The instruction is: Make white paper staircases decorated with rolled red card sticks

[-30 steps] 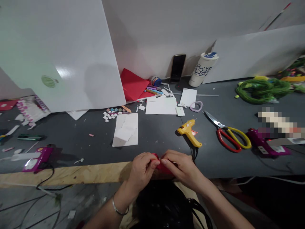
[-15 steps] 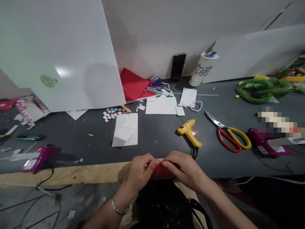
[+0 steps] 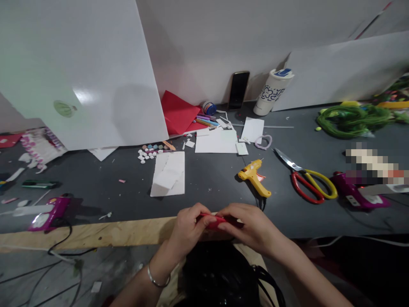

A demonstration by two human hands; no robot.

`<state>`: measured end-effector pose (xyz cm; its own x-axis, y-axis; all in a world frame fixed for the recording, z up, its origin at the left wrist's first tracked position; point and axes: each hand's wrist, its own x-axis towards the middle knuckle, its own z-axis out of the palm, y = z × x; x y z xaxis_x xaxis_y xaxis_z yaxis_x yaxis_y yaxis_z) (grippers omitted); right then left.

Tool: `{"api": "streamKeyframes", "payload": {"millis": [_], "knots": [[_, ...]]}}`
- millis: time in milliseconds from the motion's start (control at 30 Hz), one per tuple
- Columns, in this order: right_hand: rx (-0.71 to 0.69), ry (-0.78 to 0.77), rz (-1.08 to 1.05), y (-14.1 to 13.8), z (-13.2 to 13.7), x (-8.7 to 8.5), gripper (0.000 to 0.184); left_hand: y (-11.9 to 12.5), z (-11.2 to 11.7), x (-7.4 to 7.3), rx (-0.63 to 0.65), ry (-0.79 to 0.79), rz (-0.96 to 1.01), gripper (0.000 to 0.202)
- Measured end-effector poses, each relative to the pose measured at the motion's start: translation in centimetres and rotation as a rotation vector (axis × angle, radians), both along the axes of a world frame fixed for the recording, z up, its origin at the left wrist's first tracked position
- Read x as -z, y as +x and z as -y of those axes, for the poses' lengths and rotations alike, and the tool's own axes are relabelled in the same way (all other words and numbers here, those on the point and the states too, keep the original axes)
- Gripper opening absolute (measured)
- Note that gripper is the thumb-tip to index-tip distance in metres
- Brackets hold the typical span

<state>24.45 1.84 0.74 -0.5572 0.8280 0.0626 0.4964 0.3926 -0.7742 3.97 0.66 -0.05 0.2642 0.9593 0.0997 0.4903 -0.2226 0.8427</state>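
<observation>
Both my hands are at the table's front edge, pinching a small red sheet (image 3: 214, 222) between thumbs and fingers. My left hand (image 3: 191, 224) grips its left end, and a bangle is on that wrist. My right hand (image 3: 244, 221) grips the right end. The sheet looks folded or rolled along its top; whether it is paper or cloth I cannot tell, and the fingers hide much of it. Beyond my right hand lies a yellow glue gun (image 3: 255, 177). Scissors (image 3: 300, 172) with one red and one yellow handle lie further right.
White paper pieces (image 3: 179, 166) and small white pellets (image 3: 142, 157) lie ahead. Behind are a larger red sheet (image 3: 177, 113), a phone (image 3: 238, 91) and a tumbler (image 3: 271, 94). Purple power strips (image 3: 56, 213) sit at both sides; green cord (image 3: 343, 121) is coiled at right.
The red sheet's top edge has turned up between my fingers, showing more red. My right thumb has shifted slightly down along it. My left hand has barely moved.
</observation>
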Motion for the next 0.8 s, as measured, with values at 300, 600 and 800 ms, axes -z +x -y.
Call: {"api": "streamKeyframes", "payload": {"millis": [300,600,800], "knots": [[-0.02,0.164,0.117,-0.2,-0.1,0.7,0.029,-0.6,-1.0,-1.4,0.309,0.252,-0.23,0.024],[-0.002,0.097,0.12,0.2,-0.1,1.0,0.016,-1.2,-1.4,-1.2,0.413,0.306,-0.462,0.022],[0.03,0.124,0.196,0.0,0.0,1.3,0.026,-1.2,-1.6,-0.9,0.458,0.411,-0.615,0.018]]}}
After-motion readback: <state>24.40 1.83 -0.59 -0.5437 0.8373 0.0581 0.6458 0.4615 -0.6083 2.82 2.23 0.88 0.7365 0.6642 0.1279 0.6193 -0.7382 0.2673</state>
